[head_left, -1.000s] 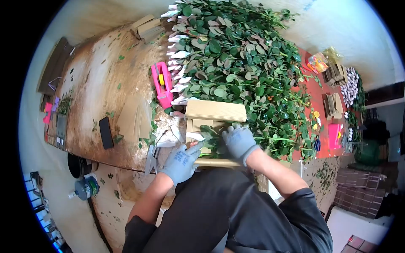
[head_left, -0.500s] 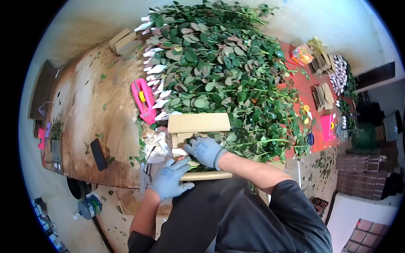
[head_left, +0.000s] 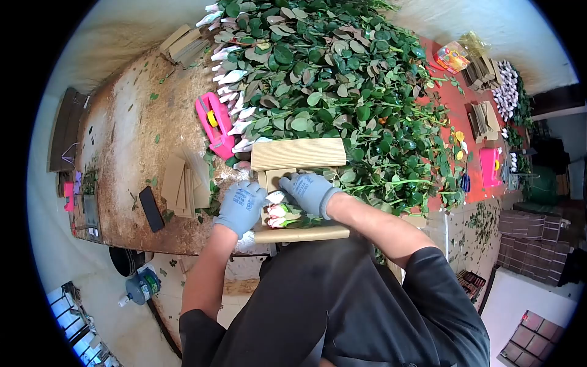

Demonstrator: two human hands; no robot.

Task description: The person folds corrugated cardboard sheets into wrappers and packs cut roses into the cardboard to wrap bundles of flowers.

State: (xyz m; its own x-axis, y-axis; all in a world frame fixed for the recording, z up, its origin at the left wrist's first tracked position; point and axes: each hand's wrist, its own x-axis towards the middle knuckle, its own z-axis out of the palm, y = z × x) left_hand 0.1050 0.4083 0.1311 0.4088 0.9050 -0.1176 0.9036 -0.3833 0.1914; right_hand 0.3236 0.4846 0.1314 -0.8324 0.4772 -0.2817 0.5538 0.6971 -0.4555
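A corrugated cardboard wrapper (head_left: 298, 153) stands unfolded at the table edge in front of me, its near flap (head_left: 302, 234) close to my body. Inside it lie several pink-and-white roses (head_left: 277, 215), heads to the left. Between my hands is one rose with a white sleeve (head_left: 276, 197) over its bud. My left hand (head_left: 240, 208), in a grey-blue glove, has its fingers curled at the bud's tip. My right hand (head_left: 310, 194), gloved alike, is closed over the stem side of that rose; its palm hides the stem.
A large pile of leafy rose stems (head_left: 342, 92) covers the table behind the wrapper. To the left are a pink tape dispenser (head_left: 215, 125), cardboard sheets (head_left: 183, 186) and a black phone (head_left: 151, 209). Another pink dispenser (head_left: 489, 167) and scissors (head_left: 465, 182) are at right.
My left hand has lifted off the wrapper's near edge and moved up to the white-sleeved bud, uncovering the rose heads. My right hand has shifted slightly up and right. The whole view has shifted too.
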